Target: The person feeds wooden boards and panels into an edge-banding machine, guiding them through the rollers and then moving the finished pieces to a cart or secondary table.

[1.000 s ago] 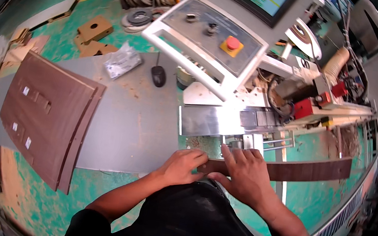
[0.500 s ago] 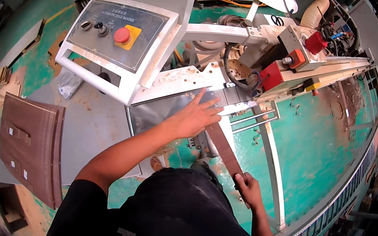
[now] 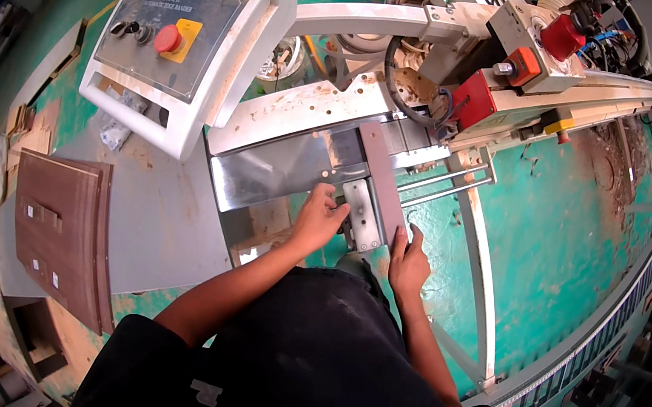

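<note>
A narrow brown wood strip lies on the machine's infeed, its far end on the shiny metal table and its length along a silver guide block. My right hand is at the strip's near right corner, thumb against it and fingers apart, not wrapped round it. To the left of the guide block, my left hand has loosely bent, parted fingers. It holds nothing, and its fingertips are near the block and the metal table's edge.
A white control panel with a red stop button rises at the left. Below it, brown boards are stacked on a grey surface. Red-covered machine units and a white frame leg stand to the right.
The strip has moved up and left onto the infeed beside the guide block. My left hand has drawn back toward me; my right hand has moved up and left, loosening its grip.
</note>
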`<state>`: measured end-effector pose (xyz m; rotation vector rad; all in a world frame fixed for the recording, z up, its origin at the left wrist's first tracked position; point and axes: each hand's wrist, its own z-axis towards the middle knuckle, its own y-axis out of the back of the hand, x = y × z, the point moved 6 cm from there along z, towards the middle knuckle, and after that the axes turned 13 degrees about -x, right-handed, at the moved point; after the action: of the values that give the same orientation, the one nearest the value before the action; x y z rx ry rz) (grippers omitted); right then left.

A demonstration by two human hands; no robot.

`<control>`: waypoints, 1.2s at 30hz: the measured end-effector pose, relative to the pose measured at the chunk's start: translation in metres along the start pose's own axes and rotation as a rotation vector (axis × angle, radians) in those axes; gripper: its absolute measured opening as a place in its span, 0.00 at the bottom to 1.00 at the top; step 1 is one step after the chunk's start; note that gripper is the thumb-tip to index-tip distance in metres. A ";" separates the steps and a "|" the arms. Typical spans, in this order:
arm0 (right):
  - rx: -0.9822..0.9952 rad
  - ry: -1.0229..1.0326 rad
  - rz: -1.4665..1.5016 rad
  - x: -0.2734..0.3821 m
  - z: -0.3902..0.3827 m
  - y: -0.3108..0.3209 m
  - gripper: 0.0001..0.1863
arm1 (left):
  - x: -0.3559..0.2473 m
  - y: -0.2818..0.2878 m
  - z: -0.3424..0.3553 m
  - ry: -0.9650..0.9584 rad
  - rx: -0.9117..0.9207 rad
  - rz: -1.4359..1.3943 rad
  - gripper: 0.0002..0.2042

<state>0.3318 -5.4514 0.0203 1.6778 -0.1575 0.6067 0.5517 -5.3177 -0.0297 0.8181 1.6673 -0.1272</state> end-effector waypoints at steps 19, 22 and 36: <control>-0.026 0.150 -0.081 0.029 0.003 -0.009 0.33 | 0.011 -0.066 -0.003 0.810 0.314 -0.502 0.36; -0.013 0.166 -0.077 0.033 0.001 -0.010 0.33 | 0.012 -0.067 -0.003 0.816 0.366 -0.577 0.37; 0.012 0.262 -0.075 0.060 0.042 -0.015 0.27 | -0.020 -0.075 0.000 0.488 -0.032 -0.511 0.18</control>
<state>0.4018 -5.4744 0.0326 1.5921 0.0969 0.7648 0.5098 -5.3825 -0.0375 0.3945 2.3120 -0.2693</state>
